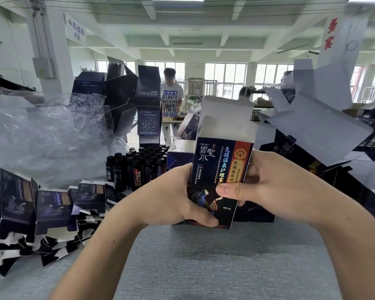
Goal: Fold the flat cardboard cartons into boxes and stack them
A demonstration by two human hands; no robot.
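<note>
- Dead centre, the carton [222,169] stands upright and opened into a tube. Its dark printed front faces the camera, and it leans a touch toward one o'clock.
- Its top flaps [225,113] are open at twelve o'clock, white insides showing.
- Left hand [171,198] wraps the carton's lower left edge from eight o'clock. The fingers are out of sight behind it and the thumb lies along the bottom front corner.
- Right hand [275,187] clamps the right side from three o'clock, thumb pressed flat across the front panel, fingers curled round the far side.
- So both hands are gripping, with the one carton between them.
- Whether the carton's base touches the table [204,267] I cannot tell. The grey top spreads out at six o'clock beneath the forearms.
- At nine o'clock, flats [52,208] lie in an overlapping row along the table's left side, some half sprung.
- Just behind the left hand, at ten o'clock, a block of dark bottles [139,165] stands packed tight, caps up.
- Farther out at ten o'clock, crumpled clear wrap [41,137] billows over the table.
- At eleven o'clock, folded boxes [147,105] are piled high, lids ajar.
- From one to three o'clock sits a heap [312,126] of more boxes, white flaps sticking up, well apart from the bottles.
- Back at twelve o'clock, beyond the pile, a person [171,98] in a printed T-shirt stands at another table.
</note>
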